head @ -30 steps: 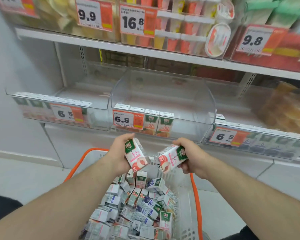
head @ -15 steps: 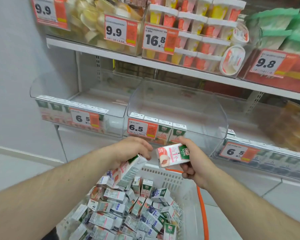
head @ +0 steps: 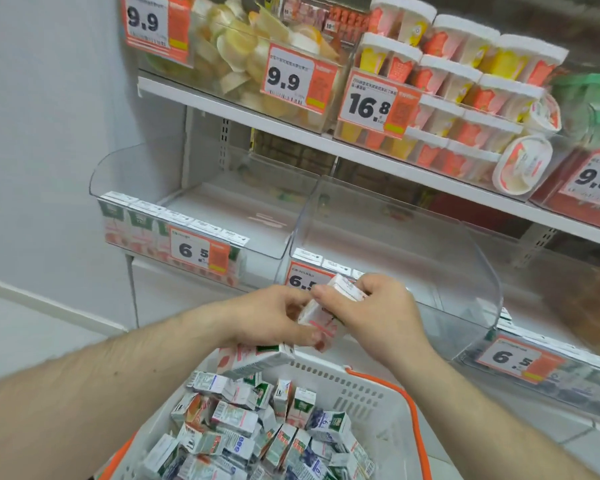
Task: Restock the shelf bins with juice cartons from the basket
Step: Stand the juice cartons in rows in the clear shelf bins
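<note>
Hands: the left hand point(head: 274, 318) and the right hand point(head: 371, 313) are now brought together just in front of the middle bin point(head: 482, 271), where half a second ago they were held apart.
Upper carton: a pink-and-white juice carton point(head: 329, 306) is pinched between both hands, the right fingers curled over its top and the left fingers closed on its near side.
Lower carton: a second carton point(head: 257, 358) is seen directly under the left hand, above the far rim of the basket; it appears to be gripped there, though the contact is hidden by the palm.
Change: one carton was held in each hand earlier, tilted apart; the two are now gathered into one cluster and raised toward the front lip of the bin.
Meaning: a joint placing seems to be prepared, so both cartons can be set down behind the row already standing along the front edge.
Basket: the white basket point(head: 388, 403) with orange handles is seen below the forearms, heaped with loose cartons; much restocking is judged left.
Shelf: the left bin point(head: 125, 174) holds a front row only; the view is shifted right and closer than before.
</note>
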